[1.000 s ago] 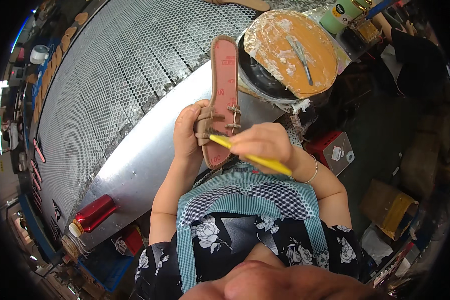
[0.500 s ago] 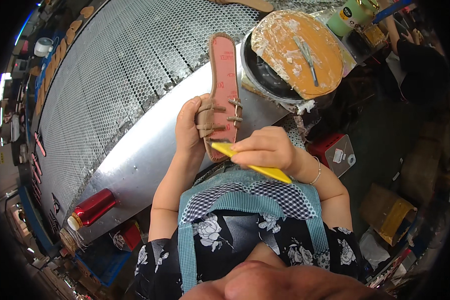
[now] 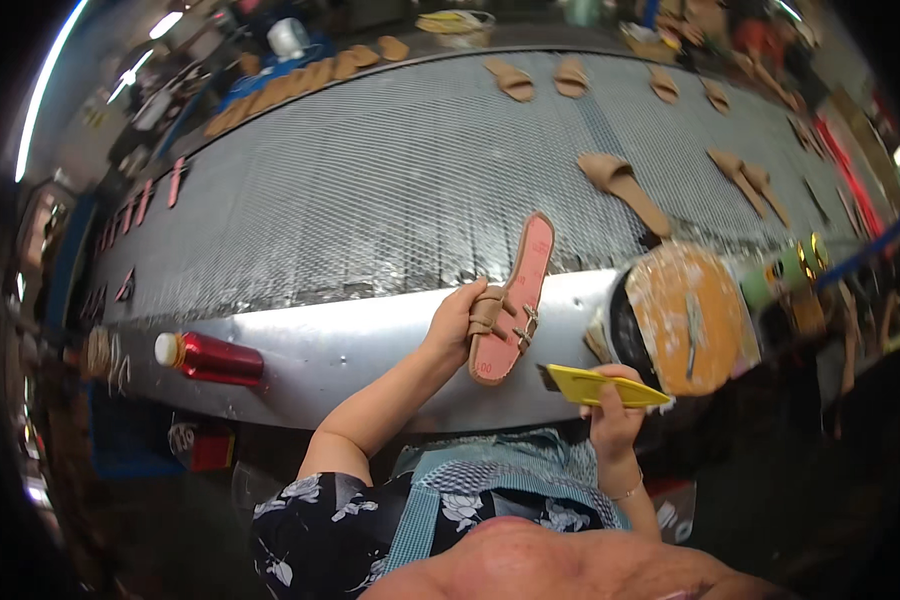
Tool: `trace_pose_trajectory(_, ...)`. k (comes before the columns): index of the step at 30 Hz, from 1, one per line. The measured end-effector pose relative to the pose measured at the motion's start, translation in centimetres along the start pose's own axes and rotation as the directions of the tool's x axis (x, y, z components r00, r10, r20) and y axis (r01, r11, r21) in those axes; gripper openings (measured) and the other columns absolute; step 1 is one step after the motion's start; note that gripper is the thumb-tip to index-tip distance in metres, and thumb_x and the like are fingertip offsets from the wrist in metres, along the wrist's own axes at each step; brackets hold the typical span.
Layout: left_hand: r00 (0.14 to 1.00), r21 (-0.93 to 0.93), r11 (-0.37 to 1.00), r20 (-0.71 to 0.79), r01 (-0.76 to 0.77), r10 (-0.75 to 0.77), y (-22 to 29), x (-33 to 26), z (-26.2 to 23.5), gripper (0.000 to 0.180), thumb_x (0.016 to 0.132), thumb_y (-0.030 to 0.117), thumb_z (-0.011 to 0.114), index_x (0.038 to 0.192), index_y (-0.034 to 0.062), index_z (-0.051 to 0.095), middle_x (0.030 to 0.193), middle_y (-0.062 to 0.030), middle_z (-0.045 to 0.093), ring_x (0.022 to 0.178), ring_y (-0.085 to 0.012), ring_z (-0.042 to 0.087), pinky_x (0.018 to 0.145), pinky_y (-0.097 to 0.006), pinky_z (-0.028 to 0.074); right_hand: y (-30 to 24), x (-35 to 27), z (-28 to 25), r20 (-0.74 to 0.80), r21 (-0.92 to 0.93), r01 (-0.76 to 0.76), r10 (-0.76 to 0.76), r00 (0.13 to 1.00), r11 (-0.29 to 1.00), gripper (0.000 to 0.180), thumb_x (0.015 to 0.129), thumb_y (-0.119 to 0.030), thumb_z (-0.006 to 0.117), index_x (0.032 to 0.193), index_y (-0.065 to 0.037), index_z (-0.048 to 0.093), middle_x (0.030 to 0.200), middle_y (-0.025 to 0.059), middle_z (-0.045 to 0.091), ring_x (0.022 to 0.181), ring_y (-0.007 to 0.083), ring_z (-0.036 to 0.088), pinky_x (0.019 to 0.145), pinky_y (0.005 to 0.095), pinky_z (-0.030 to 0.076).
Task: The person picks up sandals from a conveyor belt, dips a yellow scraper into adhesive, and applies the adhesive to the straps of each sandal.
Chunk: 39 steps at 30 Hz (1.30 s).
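Note:
My left hand (image 3: 454, 318) is closed around the tan straps at the side of a sandal (image 3: 530, 262). The sandal is held up with its pink underside showing, and small strap ends cross its edges. A flat yellow-handled brush (image 3: 610, 388) with a short dark bristle end is pinched in my right hand (image 3: 616, 412). The bristles point left, below the sandal and apart from it. Near my right hand stands a round black pot (image 3: 627, 322), partly covered by an orange, white-crusted lid (image 3: 715, 300) with a thin grey tool (image 3: 692, 325) on it.
Beyond the metal ledge (image 3: 340, 335) runs a wide mesh conveyor (image 3: 360, 170). Several tan sandals (image 3: 625, 190) lie on its right part, with pink pieces (image 3: 176, 184) at its left. A red bottle (image 3: 220, 360) lies on the ledge; a green container (image 3: 785, 272) is beyond the pot.
The brush has moved off the sandal's underside to the right, toward the pot. My left hand still holds the sandal, which is now tilted. The view has swung up, showing more of the conveyor.

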<state>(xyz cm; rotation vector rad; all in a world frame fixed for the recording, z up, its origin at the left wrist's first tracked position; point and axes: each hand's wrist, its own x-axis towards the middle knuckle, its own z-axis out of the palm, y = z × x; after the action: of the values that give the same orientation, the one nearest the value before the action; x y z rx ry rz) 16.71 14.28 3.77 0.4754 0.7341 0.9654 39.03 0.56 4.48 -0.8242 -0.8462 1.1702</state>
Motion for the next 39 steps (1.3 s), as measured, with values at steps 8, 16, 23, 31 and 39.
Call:
trace_pose_trajectory(8,0.957,0.025,0.963,-0.114,-0.267,0.268,11.8,4.1,-13.1,0.034,0.094,0.036,0.048,0.097,0.0049,0.062,0.089,-0.0097,0.066,0.076,-0.0217,0.065,0.073,-0.035,0.055,3.0,0.6,0.3,-0.013,0.196,-0.283,0.291,0.957,0.939,0.031,0.09,-0.012,0.06,0.119,-0.004,0.052,0.086,0.0064,0.061,0.06,0.0119,0.056,0.048,0.0222,0.045)
trace_pose_trajectory(16,0.895,0.287,0.926,-0.298,-0.247,0.332,18.6,6.3,-28.4,0.039,0.096,0.031,0.041,0.109,0.0012,0.062,0.1,-0.0095,0.066,0.088,-0.0209,0.064,0.078,-0.034,0.052,6.6,1.0,-0.8,0.094,0.314,-0.531,0.531,0.842,0.787,0.026,0.09,-0.012,0.059,0.115,-0.006,0.055,0.089,0.01,0.061,0.058,0.0131,0.052,0.05,0.0248,0.042)
trace_pose_trajectory(23,0.538,0.873,0.18,-0.428,0.453,0.726,26.4,0.8,-32.7,0.04,0.098,0.026,0.035,0.106,-0.0013,0.064,0.105,-0.0134,0.065,0.092,-0.025,0.063,0.084,-0.039,0.049,7.3,1.3,-1.4,0.286,0.461,-0.637,0.576,0.766,0.618,0.026,0.091,-0.009,0.057,0.116,-0.009,0.055,0.095,0.0104,0.061,0.065,0.0162,0.054,0.057,0.0301,0.043)
trace_pose_trajectory(31,0.595,0.904,-0.239,0.416,-0.355,0.688,10.8,8.6,-8.7,0.036,0.093,0.026,0.048,0.117,0.0003,0.058,0.122,-0.0179,0.056,0.118,-0.0339,0.049,0.101,-0.042,0.036,6.3,1.3,-1.7,0.211,0.479,-0.587,0.564,0.798,0.652,0.03,0.093,-0.01,0.053,0.123,-0.01,0.051,0.1,0.0116,0.062,0.069,0.0185,0.057,0.063,0.0313,0.045)
trace_pose_trajectory(39,0.877,0.875,-0.461,0.101,0.146,0.47,4.9,18.7,-4.6,0.069,0.092,0.058,0.037,0.144,0.0134,0.032,0.152,-0.0125,0.021,0.141,-0.0332,0.015,0.113,-0.049,0.014,7.5,1.9,-4.3,0.409,0.553,-0.617,0.463,0.786,0.559,0.034,0.095,-0.011,0.051,0.129,-0.009,0.048,0.107,0.013,0.06,0.074,0.0201,0.058,0.07,0.0368,0.047)
